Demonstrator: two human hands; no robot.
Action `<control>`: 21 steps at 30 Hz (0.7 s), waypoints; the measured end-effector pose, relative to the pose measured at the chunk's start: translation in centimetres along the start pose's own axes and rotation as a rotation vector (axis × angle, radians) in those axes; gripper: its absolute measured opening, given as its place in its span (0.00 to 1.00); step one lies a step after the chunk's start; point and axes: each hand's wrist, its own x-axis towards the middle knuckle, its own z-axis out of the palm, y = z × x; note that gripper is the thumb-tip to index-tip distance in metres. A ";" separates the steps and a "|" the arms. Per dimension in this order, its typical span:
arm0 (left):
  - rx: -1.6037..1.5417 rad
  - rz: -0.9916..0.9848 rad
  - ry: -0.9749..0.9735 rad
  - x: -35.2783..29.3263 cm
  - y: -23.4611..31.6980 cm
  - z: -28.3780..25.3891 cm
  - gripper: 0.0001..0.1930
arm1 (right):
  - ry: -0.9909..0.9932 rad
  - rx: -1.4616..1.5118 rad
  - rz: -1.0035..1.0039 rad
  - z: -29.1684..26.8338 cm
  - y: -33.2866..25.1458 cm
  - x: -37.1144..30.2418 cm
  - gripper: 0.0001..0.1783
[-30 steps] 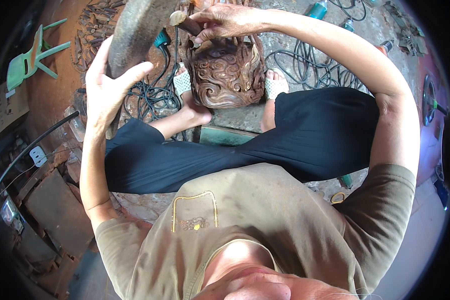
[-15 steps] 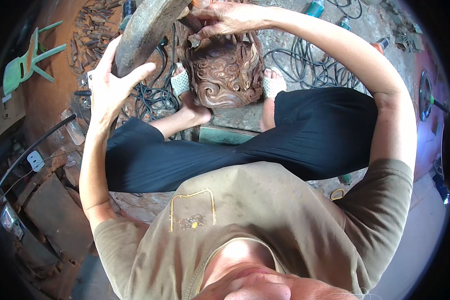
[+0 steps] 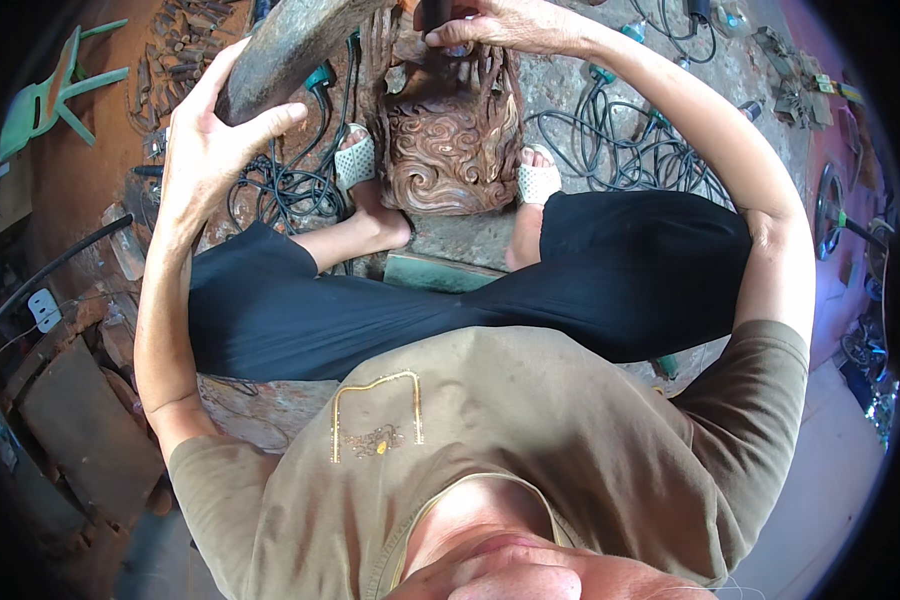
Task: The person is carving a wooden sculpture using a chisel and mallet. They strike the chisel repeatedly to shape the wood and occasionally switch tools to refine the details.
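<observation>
Loose black cloth trousers (image 3: 610, 275) spread across the middle, knees wide. Beyond them, a dark brown wooden carving with swirling relief (image 3: 450, 150) stands between the feet. A thick, curved, grey-brown club-like block (image 3: 290, 65) slants up rightward from the left palm, near the carving's upper left side, and runs out of the top edge.

The left hand (image 3: 200, 140) tops a nearly upright forearm, its thumb stretched away to the right; the fingers are partly hidden behind the block, so I cannot tell whether this grip is closed on it. The right arm bends at an outward elbow, its forearm sweeping up and left; the right hand (image 3: 520, 25) has its grip clamped on a short, dark, rod-shaped piece (image 3: 435, 15), apparently above the carving.
</observation>
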 end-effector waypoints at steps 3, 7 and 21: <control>0.023 -0.029 -0.006 0.0 0.6 -0.2 0.38 | 0.150 -0.046 -0.232 1.5 0.7 0.7 0.28; 0.086 -0.001 -0.006 0.1 0.3 0.1 0.38 | 0.081 -0.177 -0.213 3.4 2.6 2.3 0.27; 0.087 0.006 -0.028 -0.3 -1.4 -0.5 0.38 | 0.082 -0.185 -0.305 4.0 1.5 3.1 0.24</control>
